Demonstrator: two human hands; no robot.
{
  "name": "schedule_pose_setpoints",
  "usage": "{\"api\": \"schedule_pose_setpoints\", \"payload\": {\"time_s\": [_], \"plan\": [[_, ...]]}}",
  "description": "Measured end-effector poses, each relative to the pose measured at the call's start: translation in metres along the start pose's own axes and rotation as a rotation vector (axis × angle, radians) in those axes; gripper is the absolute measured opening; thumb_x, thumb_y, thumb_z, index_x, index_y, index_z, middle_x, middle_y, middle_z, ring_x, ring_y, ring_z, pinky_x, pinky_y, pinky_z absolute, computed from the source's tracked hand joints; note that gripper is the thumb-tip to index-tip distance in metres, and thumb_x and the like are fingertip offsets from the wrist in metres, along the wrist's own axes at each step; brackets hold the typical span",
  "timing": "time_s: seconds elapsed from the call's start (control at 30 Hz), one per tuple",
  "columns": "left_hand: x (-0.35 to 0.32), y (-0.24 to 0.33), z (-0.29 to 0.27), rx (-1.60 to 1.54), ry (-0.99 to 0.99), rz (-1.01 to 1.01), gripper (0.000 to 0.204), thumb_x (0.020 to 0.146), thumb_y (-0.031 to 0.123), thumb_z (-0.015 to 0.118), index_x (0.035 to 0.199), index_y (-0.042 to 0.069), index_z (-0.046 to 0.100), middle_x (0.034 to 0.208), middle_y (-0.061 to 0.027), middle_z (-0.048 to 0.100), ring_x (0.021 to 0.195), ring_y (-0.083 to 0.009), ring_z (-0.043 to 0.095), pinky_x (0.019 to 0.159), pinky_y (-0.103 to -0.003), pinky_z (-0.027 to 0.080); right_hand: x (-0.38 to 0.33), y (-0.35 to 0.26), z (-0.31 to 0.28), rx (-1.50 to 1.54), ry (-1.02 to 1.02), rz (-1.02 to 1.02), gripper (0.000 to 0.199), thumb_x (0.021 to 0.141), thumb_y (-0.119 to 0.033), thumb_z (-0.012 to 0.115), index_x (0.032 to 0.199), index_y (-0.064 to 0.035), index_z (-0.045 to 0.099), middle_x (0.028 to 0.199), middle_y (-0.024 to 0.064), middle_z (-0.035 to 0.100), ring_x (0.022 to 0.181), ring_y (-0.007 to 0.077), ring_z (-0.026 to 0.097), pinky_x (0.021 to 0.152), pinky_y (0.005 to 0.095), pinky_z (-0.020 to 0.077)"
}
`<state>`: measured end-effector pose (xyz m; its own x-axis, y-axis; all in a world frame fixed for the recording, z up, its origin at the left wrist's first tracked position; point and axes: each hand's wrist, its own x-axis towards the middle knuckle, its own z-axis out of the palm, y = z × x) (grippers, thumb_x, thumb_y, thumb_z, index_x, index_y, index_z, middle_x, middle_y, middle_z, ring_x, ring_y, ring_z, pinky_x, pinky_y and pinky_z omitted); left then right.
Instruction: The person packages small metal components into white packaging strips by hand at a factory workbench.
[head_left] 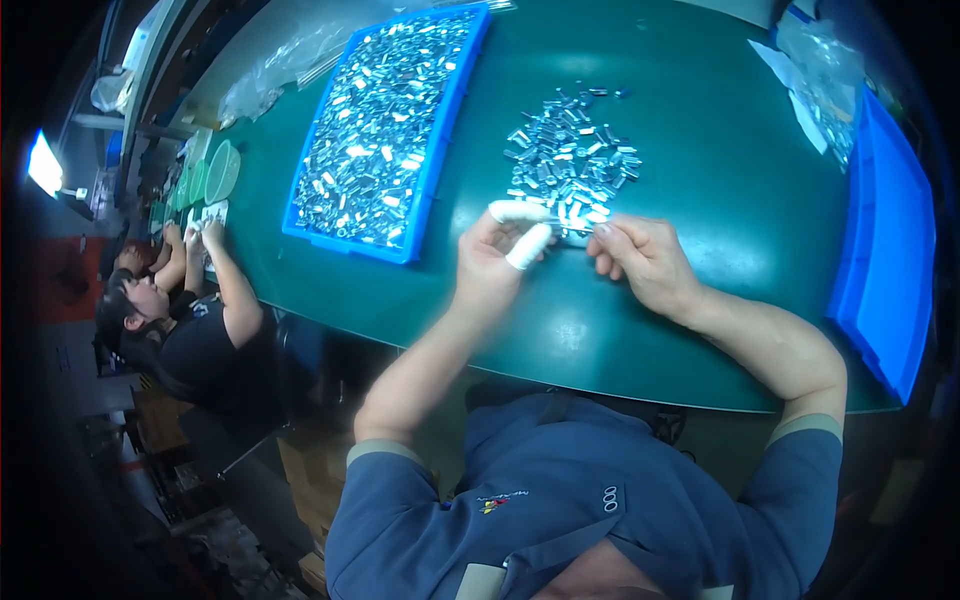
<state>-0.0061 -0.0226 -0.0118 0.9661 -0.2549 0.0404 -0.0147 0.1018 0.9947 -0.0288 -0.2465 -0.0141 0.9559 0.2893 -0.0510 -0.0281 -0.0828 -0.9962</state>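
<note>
small metal parts, loose pile (570,160), green desk (720,200)
left hand (492,262) and right hand (645,258) fingers pinch one part (572,232) at the pile's near edge, within easy reach.

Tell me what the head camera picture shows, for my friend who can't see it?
A person's left hand, with white finger covers, and right hand pinch a small shiny metal part at the edge of a pile of metal parts on a green table. A blue tray full of similar parts lies to the left.
</note>
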Motion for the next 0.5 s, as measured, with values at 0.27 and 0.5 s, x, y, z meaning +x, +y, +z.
{"api": "schedule_pose_setpoints", "payload": {"time_s": [0.27, 0.5], "plan": [[-0.013, -0.005, 0.002, -0.081, -0.199, 0.015, 0.025, 0.095, 0.006, 0.07, 0.119, 0.0, 0.065, 0.11, -0.0106, 0.071, 0.1, -0.0179, 0.069, 0.085, -0.032, 0.055, -0.003, -0.001, 0.006, 0.01, -0.044, 0.006, 0.039, 0.107, -0.027, 0.051, 0.087, 0.0008, 0.069, 0.068, 0.0039, 0.064, 0.06, 0.0091, 0.058, 0.056, 0.0254, 0.0468], [-0.012, 0.006, 0.008, 0.137, -0.221, 0.03, 0.029, 0.091, 0.012, 0.075, 0.118, 0.004, 0.069, 0.109, -0.007, 0.073, 0.098, -0.0139, 0.068, 0.084, -0.031, 0.055, -0.01, 0.011, -0.003, -0.034, -0.021, -0.01, 0.038, 0.107, -0.029, 0.051, 0.09, 0.0014, 0.068, 0.072, 0.0053, 0.065, 0.062, 0.011, 0.058, 0.058, 0.0257, 0.0463]]}}
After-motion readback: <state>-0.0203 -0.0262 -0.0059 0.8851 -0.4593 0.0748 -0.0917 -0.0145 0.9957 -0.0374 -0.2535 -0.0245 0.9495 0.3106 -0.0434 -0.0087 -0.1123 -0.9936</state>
